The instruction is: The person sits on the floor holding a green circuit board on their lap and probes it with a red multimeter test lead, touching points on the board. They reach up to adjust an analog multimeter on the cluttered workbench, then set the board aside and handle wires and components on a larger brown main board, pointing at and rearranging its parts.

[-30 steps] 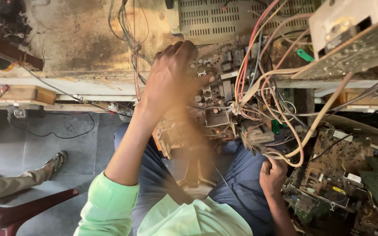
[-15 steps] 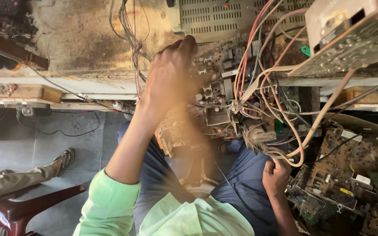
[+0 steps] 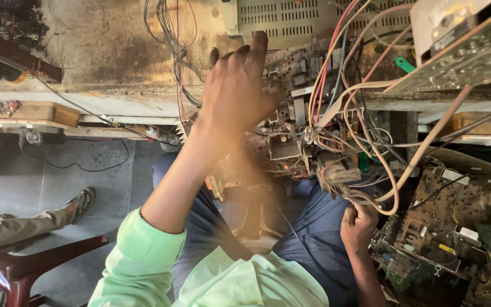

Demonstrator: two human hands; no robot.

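Observation:
My left hand point(image 3: 235, 94) is raised over an exposed circuit board point(image 3: 291, 145) crowded with components. Its back faces me, the fingers are stretched out and slightly apart, and nothing shows in it; the hand and forearm are blurred. My right hand point(image 3: 359, 224) sits lower right by my blue-trousered knee, closed in a fist on the lower end of a bundle of cream, red and yellow wires point(image 3: 370, 187) that loops up from the board. What lies under my left palm is hidden.
A stained workbench point(image 3: 115, 57) with hanging wires lies at the top left, and a vented beige casing point(image 3: 291, 20) behind the board. More bare circuit boards point(image 3: 444, 227) are piled at right. Another person's sandalled foot point(image 3: 83, 202) and a dark red chair point(image 3: 24, 264) are at left.
My left hand has risen slightly over the board, fingers stretching further forward. My right hand stays closed on the wires in about the same place.

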